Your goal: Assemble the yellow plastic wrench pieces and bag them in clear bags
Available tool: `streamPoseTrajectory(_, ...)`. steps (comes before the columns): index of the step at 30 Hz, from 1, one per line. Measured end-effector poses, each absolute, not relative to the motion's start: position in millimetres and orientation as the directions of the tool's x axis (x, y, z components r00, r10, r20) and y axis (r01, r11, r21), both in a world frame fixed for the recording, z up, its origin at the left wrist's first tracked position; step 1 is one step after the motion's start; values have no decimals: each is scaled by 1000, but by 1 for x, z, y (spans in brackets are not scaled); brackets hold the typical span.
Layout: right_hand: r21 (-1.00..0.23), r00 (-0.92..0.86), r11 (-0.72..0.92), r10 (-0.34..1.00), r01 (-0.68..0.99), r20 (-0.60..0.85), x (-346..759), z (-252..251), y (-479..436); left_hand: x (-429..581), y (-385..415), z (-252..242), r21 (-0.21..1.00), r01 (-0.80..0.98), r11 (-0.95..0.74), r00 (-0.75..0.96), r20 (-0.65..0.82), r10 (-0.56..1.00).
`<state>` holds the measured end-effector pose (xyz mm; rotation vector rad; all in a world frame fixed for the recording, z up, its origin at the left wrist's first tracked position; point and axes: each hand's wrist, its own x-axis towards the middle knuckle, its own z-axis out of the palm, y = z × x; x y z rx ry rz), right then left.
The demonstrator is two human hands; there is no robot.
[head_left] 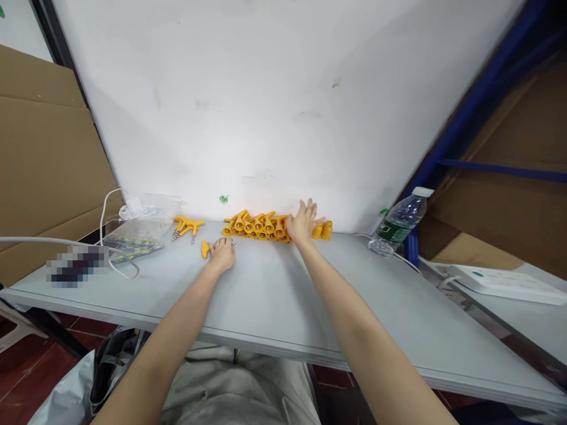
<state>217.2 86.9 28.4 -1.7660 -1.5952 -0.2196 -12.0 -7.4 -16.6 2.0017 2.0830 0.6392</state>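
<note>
1. the left hand (224, 255) has its fingers curled, pinching a yellow handle (205, 249) just above the bench (266, 283) or on it; i cannot tell which. a bit of metal pokes out on the other side of the fingers.
2. the right hand (302, 223) has its fingers spread. it is over the right part of the yellow cones (269, 221), and i cannot tell if it touches them.
3. the cones lie piled up along the back edge of the bench, near its middle, wide ends facing the front edge.
4. more handles (191, 224) with curly metal ends lie left of the cones, by the back edge.
5. a clear bag (150, 212) is near the back left corner.
6. a bottle (401, 221) leans by the back edge, to the right.
</note>
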Motion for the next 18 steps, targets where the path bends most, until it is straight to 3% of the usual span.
streamPoseTrajectory(3,-418,327,-94,782,904,530,254,4,83,-14,-8,-11,416,910,-5,-86,201,976)
streamPoseTrajectory(7,-359,334,-199,868,912,368,280,-21,78,-18,-11,-2,353,931,93,-176,209,962)
streamPoseTrajectory(12,-311,308,-257,943,915,124,287,-27,79,-21,-13,-1,280,911,302,-324,34,946)
streamPoseTrajectory(18,-330,301,-294,953,897,-33,288,-22,80,-25,-13,-1,191,928,320,-317,-44,947)
